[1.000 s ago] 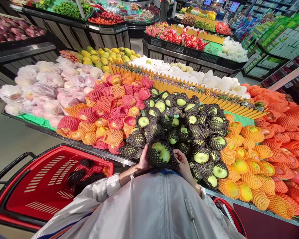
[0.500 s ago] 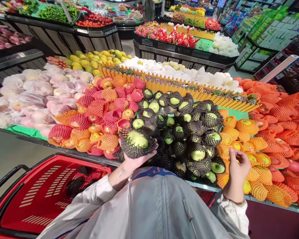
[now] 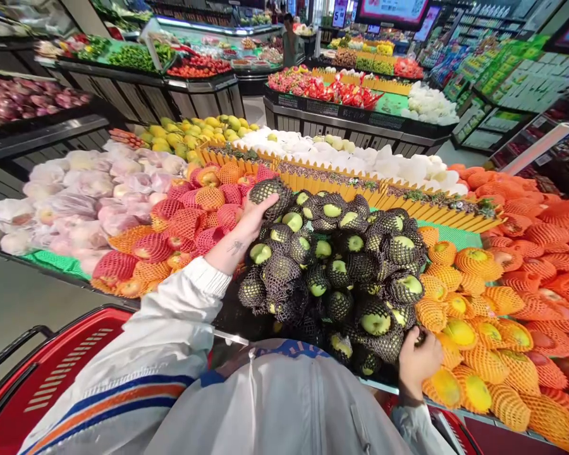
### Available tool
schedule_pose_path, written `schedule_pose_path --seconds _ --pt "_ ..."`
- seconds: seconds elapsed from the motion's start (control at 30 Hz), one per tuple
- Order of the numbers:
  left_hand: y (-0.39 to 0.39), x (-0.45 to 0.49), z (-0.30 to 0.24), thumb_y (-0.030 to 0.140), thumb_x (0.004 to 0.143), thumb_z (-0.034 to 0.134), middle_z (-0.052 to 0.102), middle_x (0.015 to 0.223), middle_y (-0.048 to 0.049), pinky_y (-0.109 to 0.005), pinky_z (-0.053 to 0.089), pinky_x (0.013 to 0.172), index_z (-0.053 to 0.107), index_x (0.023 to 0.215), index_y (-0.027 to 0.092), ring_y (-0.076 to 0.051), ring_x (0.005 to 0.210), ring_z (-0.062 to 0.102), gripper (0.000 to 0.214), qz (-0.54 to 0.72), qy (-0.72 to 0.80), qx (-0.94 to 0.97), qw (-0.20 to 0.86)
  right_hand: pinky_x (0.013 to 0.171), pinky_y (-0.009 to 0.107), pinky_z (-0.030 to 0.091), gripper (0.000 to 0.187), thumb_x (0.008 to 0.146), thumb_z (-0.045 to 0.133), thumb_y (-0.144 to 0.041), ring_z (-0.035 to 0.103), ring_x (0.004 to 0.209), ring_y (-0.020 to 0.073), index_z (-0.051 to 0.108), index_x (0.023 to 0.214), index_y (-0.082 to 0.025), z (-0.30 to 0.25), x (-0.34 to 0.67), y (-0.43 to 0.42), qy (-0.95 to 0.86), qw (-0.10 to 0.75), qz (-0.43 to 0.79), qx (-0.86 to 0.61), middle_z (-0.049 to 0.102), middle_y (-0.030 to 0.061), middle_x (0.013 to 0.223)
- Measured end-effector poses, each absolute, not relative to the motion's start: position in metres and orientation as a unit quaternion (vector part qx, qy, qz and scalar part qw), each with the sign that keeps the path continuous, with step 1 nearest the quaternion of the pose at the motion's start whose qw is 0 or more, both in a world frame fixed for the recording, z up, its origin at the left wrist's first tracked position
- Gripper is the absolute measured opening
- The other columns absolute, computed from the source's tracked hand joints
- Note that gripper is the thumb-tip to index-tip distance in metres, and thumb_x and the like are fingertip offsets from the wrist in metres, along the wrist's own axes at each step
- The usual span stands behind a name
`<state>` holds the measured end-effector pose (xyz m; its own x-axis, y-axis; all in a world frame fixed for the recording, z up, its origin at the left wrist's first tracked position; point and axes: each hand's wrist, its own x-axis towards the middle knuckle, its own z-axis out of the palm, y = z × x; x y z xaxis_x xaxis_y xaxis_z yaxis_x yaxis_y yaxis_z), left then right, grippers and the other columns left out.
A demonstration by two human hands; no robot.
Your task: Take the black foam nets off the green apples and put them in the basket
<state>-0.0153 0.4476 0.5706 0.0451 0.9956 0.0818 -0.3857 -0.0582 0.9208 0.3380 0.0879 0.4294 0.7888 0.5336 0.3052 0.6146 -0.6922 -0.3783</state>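
Observation:
My left hand (image 3: 255,218) is wrapped round a green apple in a black foam net (image 3: 271,194) at the back left of the pile of black-netted green apples (image 3: 339,268). Down at the front right edge of that pile, my right hand (image 3: 420,361) has its fingers curled round a black-netted apple (image 3: 421,338). Most of that fruit is hidden by the fingers. Yellow fruits in orange nets (image 3: 459,332) lie right beside my right hand.
Red and orange netted apples (image 3: 184,215) and bagged pale fruit (image 3: 80,189) lie to the left. A yellow picket divider (image 3: 332,180) runs behind the pile. At lower left stands a red shopping basket (image 3: 71,366). A person (image 3: 290,41) stands far back.
My left hand has carried the netted apple from the front to the back left of the pile. My right hand has come left and down from the orange-netted fruit to a black-netted apple.

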Motion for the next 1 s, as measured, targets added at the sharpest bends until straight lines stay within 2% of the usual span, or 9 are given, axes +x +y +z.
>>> schedule_pose_path --seconds 0.17,0.3,0.4,0.5,0.57,0.7,0.8,0.9,1.0 --pt "0.491 0.012 0.559 0.035 0.048 0.098 0.053 0.140 -0.0147 -0.055 0.041 0.115 0.048 0.134 0.020 -0.035 0.131 0.052 0.100 0.455 0.482 0.694 0.283 0.095 0.061 0.053 0.047 0.095 0.035 -0.055 0.064 0.115 0.0450 0.065 0.108 -0.021 0.429 0.341 0.087 -0.304 0.239 -0.095 -0.917 0.070 0.0242 0.108" --pt "0.512 0.036 0.554 0.038 0.052 0.098 0.042 0.148 -0.0168 -0.056 0.045 0.110 0.045 0.140 0.024 -0.041 0.137 0.045 0.103 0.320 0.537 0.767 0.149 0.096 0.060 0.055 0.041 0.094 0.036 -0.054 0.065 0.116 0.0437 0.063 0.107 -0.026 0.427 0.342 0.086 -0.296 0.236 -0.090 -0.921 0.070 0.0222 0.109" --pt "0.531 0.047 0.545 0.046 0.062 0.092 0.043 0.147 -0.0186 -0.050 0.048 0.109 0.038 0.144 0.022 -0.038 0.136 0.049 0.102 0.298 0.633 0.699 0.150 0.097 0.059 0.055 0.040 0.094 0.035 -0.056 0.065 0.116 0.0430 0.061 0.107 -0.028 0.426 0.342 0.085 -0.293 0.229 -0.084 -0.924 0.070 0.0214 0.109" --pt "0.546 0.046 0.535 0.056 0.063 0.087 0.043 0.148 -0.0229 -0.050 0.048 0.107 0.038 0.146 0.017 -0.040 0.132 0.053 0.104 0.177 0.680 0.689 0.179 0.098 0.057 0.055 0.039 0.095 0.034 -0.057 0.065 0.117 0.0417 0.060 0.107 -0.030 0.424 0.343 0.084 -0.289 0.222 -0.082 -0.928 0.070 0.0209 0.109" --pt "0.551 0.041 0.532 0.064 0.064 0.083 0.042 0.153 -0.0241 -0.052 0.045 0.110 0.038 0.148 0.017 -0.043 0.138 0.048 0.107 0.100 0.665 0.718 0.183 0.099 0.056 0.055 0.038 0.095 0.034 -0.057 0.065 0.118 0.0407 0.059 0.107 -0.032 0.423 0.344 0.083 -0.285 0.218 -0.085 -0.930 0.070 0.0200 0.109" --pt "0.555 0.029 0.541 0.078 0.062 0.075 0.039 0.160 -0.0232 -0.057 0.029 0.121 0.025 0.158 0.016 -0.045 0.154 0.021 0.125 0.006 0.659 0.732 0.173 0.100 0.055 0.054 0.037 0.095 0.035 -0.057 0.065 0.119 0.0398 0.060 0.108 -0.032 0.420 0.345 0.083 -0.279 0.215 -0.093 -0.931 0.070 0.0196 0.109" --pt "0.556 0.019 0.551 0.080 0.061 0.073 0.040 0.159 -0.0253 -0.053 0.033 0.120 0.022 0.160 0.010 -0.046 0.151 0.031 0.131 -0.044 0.681 0.703 0.201 0.100 0.053 0.053 0.038 0.094 0.037 -0.055 0.065 0.119 0.0392 0.062 0.108 -0.030 0.419 0.345 0.084 -0.279 0.221 -0.101 -0.929 0.070 0.0207 0.109" --pt "0.555 0.007 0.555 0.077 0.069 0.070 0.045 0.156 -0.0239 -0.048 0.039 0.117 0.033 0.155 0.009 -0.043 0.143 0.044 0.116 -0.034 0.674 0.709 0.205 0.100 0.053 0.053 0.037 0.094 0.040 -0.052 0.065 0.119 0.0385 0.064 0.107 -0.027 0.419 0.345 0.087 -0.279 0.229 -0.109 -0.926 0.071 0.0204 0.109" --pt "0.544 -0.007 0.560 0.065 0.079 0.067 0.048 0.153 -0.0235 -0.045 0.038 0.118 0.040 0.150 0.006 -0.040 0.143 0.045 0.097 0.000 0.638 0.744 0.198 0.098 0.054 0.052 0.039 0.092 0.042 -0.048 0.066 0.116 0.0403 0.066 0.106 -0.021 0.420 0.346 0.089 -0.280 0.235 -0.115 -0.924 0.071 0.0224 0.109"
